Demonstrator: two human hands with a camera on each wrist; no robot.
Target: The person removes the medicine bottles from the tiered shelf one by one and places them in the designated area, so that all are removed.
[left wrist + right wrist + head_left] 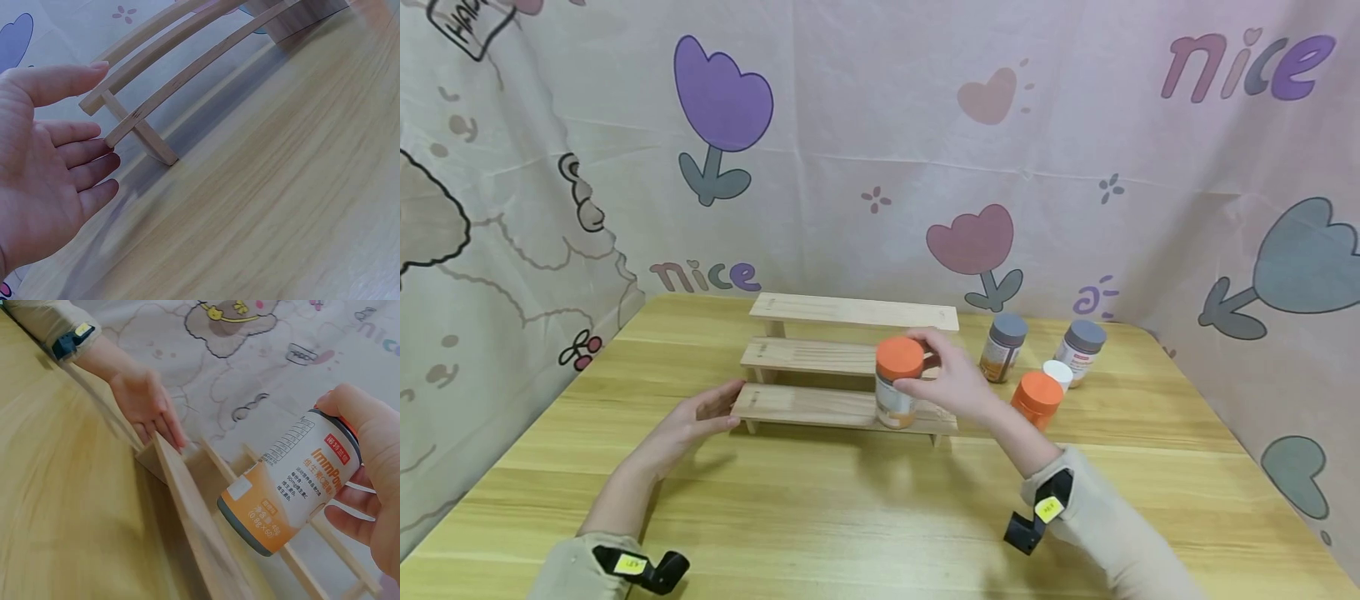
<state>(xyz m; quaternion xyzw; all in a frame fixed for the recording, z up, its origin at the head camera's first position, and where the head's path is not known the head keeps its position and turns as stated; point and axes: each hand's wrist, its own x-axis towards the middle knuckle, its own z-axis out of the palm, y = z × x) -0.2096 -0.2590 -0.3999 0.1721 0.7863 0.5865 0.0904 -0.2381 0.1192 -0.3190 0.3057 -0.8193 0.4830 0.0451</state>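
Observation:
A three-tier wooden rack (820,406) stands on the table. My right hand (953,379) grips a supplement bottle (897,398) with an orange cap, holding it near the rack's lowest tier on the right. Its white and orange label (294,478) faces the right wrist camera, where the bottle looks tilted; whether its base touches the tier I cannot tell. At the rack's left end is my left hand (692,425), its fingers extended and thumb apart. In the left wrist view the fingertips (107,150) meet the end of the lowest board.
Right of the rack stand two grey-capped bottles (1003,348) (1079,352), a white-capped one (1057,372) and another orange-capped bottle (1037,398), partly behind my right forearm. A printed cloth (865,108) hangs behind the wooden table (820,517).

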